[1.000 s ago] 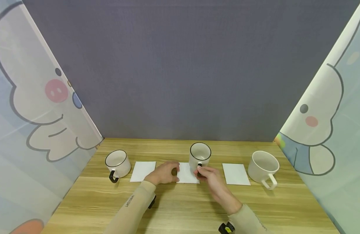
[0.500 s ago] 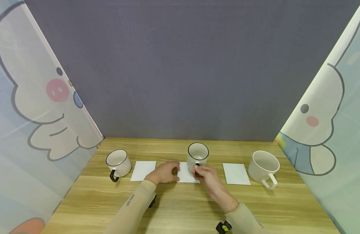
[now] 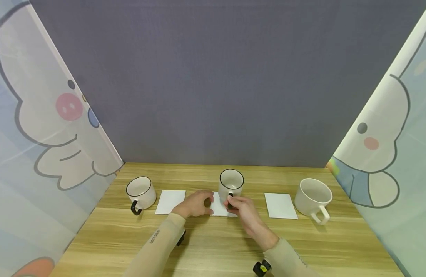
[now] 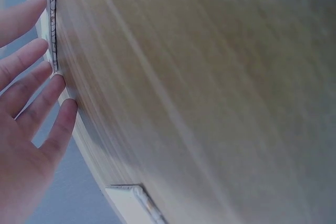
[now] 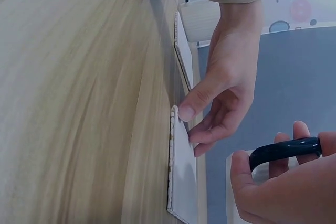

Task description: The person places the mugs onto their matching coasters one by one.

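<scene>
My right hand (image 3: 246, 214) grips the black handle of a white mug (image 3: 225, 190) with a black rim. The mug is upright over the middle white square coaster (image 3: 217, 209); I cannot tell whether its base touches it. In the right wrist view, fingers and thumb curl round the handle (image 5: 286, 150). At the coaster's left edge rests my left hand (image 3: 195, 204), its fingertips and thumb touching the rim. The left wrist view shows those fingers (image 4: 37, 90) spread and fairly straight, with nothing held.
Another black-rimmed white mug (image 3: 143, 194) stands at the left, beside a white coaster (image 3: 169, 201). On the right, a wider plain white mug (image 3: 309, 202) stands by a third coaster (image 3: 280, 206). A grey panel (image 3: 219, 84) rises behind the wooden table (image 3: 213, 250).
The right hand and its mug have slid slightly left over the middle coaster. My left hand has stayed at the coaster's edge.
</scene>
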### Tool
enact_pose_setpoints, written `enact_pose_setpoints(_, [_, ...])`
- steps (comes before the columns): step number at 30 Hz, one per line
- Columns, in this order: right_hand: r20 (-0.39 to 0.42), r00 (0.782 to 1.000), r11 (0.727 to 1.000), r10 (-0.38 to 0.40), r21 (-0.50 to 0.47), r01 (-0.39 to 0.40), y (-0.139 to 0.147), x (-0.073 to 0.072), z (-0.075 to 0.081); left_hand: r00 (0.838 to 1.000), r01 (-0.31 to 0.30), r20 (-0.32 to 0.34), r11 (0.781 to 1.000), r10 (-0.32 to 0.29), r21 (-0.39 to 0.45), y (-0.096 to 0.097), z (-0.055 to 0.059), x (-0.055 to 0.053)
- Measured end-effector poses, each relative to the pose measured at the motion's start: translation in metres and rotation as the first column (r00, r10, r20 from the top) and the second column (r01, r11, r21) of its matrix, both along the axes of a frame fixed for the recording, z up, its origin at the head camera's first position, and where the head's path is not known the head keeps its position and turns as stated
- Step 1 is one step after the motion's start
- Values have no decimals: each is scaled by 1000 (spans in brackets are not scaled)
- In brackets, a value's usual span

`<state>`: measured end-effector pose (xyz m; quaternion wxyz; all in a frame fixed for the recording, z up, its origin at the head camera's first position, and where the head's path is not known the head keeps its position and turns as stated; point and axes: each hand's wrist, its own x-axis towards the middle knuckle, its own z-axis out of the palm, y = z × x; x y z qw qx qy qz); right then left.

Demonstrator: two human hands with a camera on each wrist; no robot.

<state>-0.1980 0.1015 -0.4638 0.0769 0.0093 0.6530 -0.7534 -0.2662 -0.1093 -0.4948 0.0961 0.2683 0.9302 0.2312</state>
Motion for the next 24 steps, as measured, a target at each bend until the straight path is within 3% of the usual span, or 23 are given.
enact_pose_setpoints(19, [7,999,999,32,15,-32,-5,-4,-10,1000,7,-2,1000,-7,19,0,-1,-2])
enact_pose_setpoints(24, [14,999,999,32,14,-32,-6,-5,-13,999,21,-29,999,-20,25,0,-4,-2])
